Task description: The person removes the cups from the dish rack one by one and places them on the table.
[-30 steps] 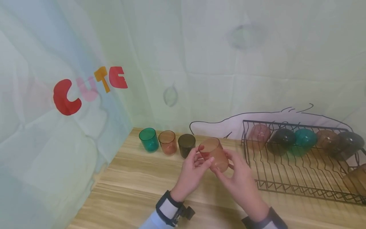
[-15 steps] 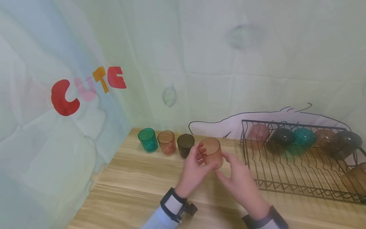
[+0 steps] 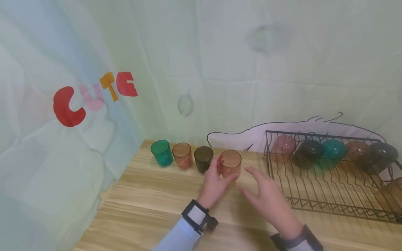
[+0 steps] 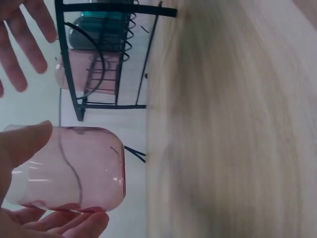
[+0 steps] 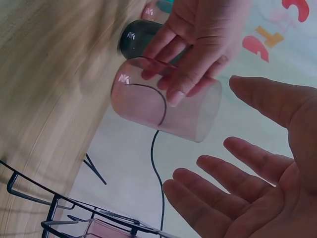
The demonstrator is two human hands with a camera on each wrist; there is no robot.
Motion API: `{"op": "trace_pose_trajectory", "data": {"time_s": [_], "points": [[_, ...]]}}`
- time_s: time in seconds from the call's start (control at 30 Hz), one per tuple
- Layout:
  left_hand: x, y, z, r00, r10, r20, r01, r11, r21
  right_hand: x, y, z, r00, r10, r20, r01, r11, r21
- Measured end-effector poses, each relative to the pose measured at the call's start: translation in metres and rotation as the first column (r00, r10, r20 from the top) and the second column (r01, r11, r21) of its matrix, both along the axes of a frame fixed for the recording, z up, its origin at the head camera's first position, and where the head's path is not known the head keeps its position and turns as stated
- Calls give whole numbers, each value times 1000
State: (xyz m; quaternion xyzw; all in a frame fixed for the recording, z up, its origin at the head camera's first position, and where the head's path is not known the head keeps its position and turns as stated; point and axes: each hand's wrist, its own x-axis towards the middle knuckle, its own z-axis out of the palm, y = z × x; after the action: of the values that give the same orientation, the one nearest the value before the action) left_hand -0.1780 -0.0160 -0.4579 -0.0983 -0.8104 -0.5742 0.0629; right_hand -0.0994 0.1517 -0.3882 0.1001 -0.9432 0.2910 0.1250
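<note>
My left hand (image 3: pixel 215 183) grips a see-through pinkish-orange cup (image 3: pixel 230 163), thumb on the near side and fingers around the far side. The cup stands mouth up at the right end of a row of cups. In the left wrist view its base lies close over the wooden table. My right hand (image 3: pixel 268 195) is just right of the cup, fingers spread and apart from it; the right wrist view shows the gap. Left of the held cup stand a dark grey cup (image 3: pixel 204 162), an orange cup (image 3: pixel 183 157) and a green cup (image 3: pixel 162 154).
A black wire rack (image 4: pixel 119 8) stands on the right of the table. Several cups lean bottom up along its back, among them a pink cup (image 3: pixel 283 148) and a teal cup (image 3: pixel 334 150). Another amber cup (image 3: pixel 392 197) is at its right end. Printed cloth hangs behind.
The held cup has come upright and moved slightly left, toward the dark grey cup. My right hand has let go of it and drawn a little away to the right.
</note>
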Motion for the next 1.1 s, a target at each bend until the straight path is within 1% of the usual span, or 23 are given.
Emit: {"op": "trace_pose_trajectory", "data": {"time_s": [0.1, 0.3, 0.47, 0.57, 0.7, 0.83, 1.1], "points": [[-5, 0, -3, 1000, 15, 2, -15, 999, -32, -1, 0, 0, 1000, -4, -1, 4, 1000, 6], [-13, -5, -9, 996, 84, -13, -85, 992, -96, -3, 0, -1, 1000, -5, -11, 5, 1000, 11], [-17, -8, -17, 995, 100, -10, -101, 984, -145, -2, 4, -5, 1000, -19, 7, 18, 1000, 19], [-20, -9, -20, 992, 126, -22, -128, 979, -162, -3, 5, -5, 1000, -23, 11, 22, 1000, 17], [-24, -11, -20, 987, 156, -29, -159, 970, -185, -3, 6, -4, 1000, -22, 20, 22, 1000, 17], [-26, -11, -18, 987, 160, -18, -161, 966, -203, -2, 6, -2, 999, -27, 37, 26, 999, 26], [-24, -9, -14, 982, 190, 19, -181, 956, -230, -2, 8, 0, 999, -29, 36, 28, 999, 27]]}}
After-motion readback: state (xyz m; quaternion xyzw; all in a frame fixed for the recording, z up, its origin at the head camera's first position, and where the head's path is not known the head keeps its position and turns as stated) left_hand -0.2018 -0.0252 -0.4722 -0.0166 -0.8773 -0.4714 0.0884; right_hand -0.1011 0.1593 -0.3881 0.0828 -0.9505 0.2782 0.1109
